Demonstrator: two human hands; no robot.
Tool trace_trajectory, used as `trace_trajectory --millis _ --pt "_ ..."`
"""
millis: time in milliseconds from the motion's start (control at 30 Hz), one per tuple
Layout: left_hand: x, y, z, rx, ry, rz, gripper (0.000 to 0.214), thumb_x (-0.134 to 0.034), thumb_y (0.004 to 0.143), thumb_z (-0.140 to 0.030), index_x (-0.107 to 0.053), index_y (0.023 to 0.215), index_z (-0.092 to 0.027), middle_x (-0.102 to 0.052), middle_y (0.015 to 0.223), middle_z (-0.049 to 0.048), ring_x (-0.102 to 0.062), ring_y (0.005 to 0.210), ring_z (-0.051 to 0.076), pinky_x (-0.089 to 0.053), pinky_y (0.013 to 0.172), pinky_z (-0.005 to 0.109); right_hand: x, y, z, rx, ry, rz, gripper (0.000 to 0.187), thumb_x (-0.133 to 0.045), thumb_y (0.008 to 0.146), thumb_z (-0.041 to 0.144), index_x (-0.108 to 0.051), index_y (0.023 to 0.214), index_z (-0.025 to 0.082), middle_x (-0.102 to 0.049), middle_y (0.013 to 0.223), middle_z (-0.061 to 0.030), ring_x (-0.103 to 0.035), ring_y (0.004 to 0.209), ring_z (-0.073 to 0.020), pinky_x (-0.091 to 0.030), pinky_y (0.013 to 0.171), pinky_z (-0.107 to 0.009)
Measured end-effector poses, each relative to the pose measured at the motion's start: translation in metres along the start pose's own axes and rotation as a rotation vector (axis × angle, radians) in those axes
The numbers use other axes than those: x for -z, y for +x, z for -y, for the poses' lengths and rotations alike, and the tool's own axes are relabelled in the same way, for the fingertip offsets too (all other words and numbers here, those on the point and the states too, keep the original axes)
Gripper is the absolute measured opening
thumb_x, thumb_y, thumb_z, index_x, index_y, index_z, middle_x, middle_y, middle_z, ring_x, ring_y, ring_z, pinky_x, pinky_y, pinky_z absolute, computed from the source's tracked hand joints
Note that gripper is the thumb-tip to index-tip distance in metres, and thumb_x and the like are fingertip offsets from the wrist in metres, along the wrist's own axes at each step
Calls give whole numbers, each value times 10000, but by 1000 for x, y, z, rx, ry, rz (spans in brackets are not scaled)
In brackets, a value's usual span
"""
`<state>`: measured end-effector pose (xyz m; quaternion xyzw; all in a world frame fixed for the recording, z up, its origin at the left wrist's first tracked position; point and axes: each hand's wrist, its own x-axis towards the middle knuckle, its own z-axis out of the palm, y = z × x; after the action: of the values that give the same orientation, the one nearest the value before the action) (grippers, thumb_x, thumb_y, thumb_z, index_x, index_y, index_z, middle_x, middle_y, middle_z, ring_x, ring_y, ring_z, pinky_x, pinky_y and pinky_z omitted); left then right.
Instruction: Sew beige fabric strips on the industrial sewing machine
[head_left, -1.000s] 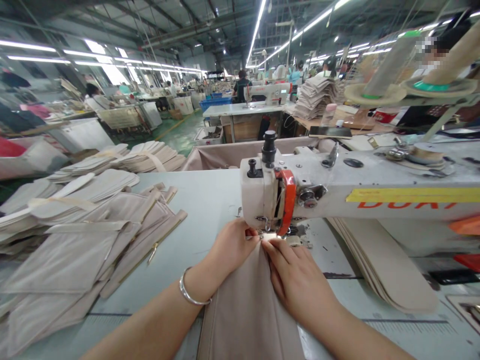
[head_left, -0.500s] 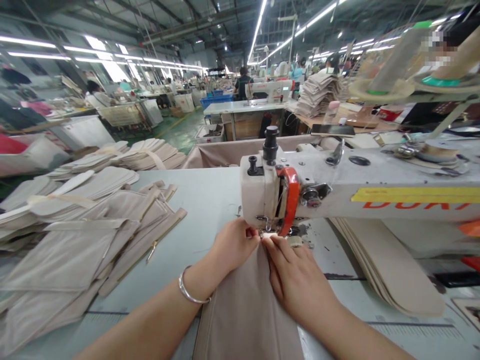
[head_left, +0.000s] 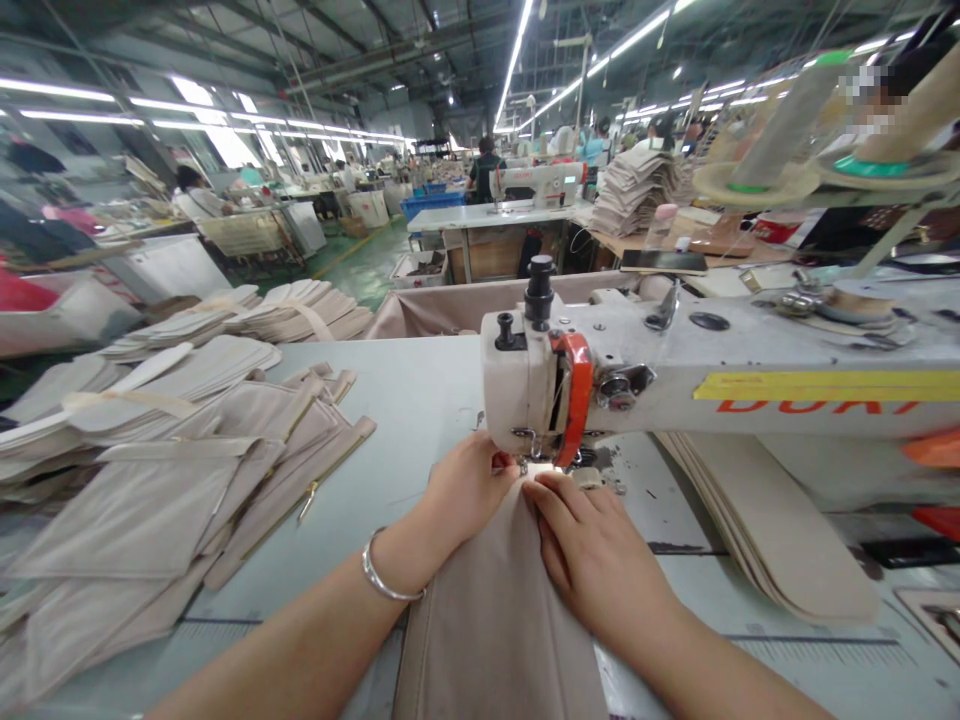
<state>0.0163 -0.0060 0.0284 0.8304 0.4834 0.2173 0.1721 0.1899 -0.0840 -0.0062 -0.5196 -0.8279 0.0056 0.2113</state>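
A beige fabric panel [head_left: 495, 620] runs from the near table edge up to the needle area of a white sewing machine [head_left: 517, 385]. My left hand [head_left: 469, 490] pinches the panel's far end at its left side, close by the presser foot; a silver bangle [head_left: 382, 570] circles that wrist. On the other side, my right hand [head_left: 592, 540] presses the same end with fingers bent together, its fingertips on the cloth edge. A small white piece [head_left: 541, 470] shows at the foot between the hands. The needle tip is hidden.
Beige pieces with zippers [head_left: 187, 500] lie in a heap on the left, by tied bundles of rounded panels [head_left: 172, 385]. More rounded panels [head_left: 780, 530] rest beneath the machine arm. Thread cones [head_left: 795, 120] stand at upper right; a fabric-lined bin [head_left: 435, 305] sits behind the table.
Both hands keep nearly the same place and grip at the panel's far end. The view has shifted very slightly; no clear movement of the cloth shows.
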Motion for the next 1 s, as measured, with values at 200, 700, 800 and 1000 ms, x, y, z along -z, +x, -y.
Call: trace_trajectory --millis 200,700,800,1000 --pt "8 -42 -3 -295 167 110 287 -519 953 -190 -587 1232 -188 -612 1312 84 -536 1239 239 -409 1099 448 -1 -4 0 1 28 -19 391 -481 950 149 -517 1338 186 -545 1249 -102 -488 1065 -286 -399 922 -451" --pt "5 -39 -2 -275 122 157 290 -494 969 -185 -581 1245 -168 -587 1340 72 -522 1265 205 -416 1126 370 2 -4 4 -12 -36 -15 364 -541 913 132 -556 1274 176 -580 1170 -89 -509 993 -274 -387 857 -438" --pt "4 -41 -3 -307 129 149 277 -479 973 -165 -581 1230 -167 -592 1322 73 -507 1281 207 -400 1138 369 5 -6 4 -14 -14 -24 356 -535 913 119 -557 1264 181 -577 1167 -87 -506 1013 -269 -382 861 -426" --pt "7 -39 -8 -320 185 164 278 -494 961 -139 -579 1225 -136 -605 1301 82 -512 1276 223 -403 1138 389 4 -6 4 -9 -10 -28 380 -529 898 105 -549 1271 176 -573 1182 -90 -502 1026 -272 -381 870 -425"
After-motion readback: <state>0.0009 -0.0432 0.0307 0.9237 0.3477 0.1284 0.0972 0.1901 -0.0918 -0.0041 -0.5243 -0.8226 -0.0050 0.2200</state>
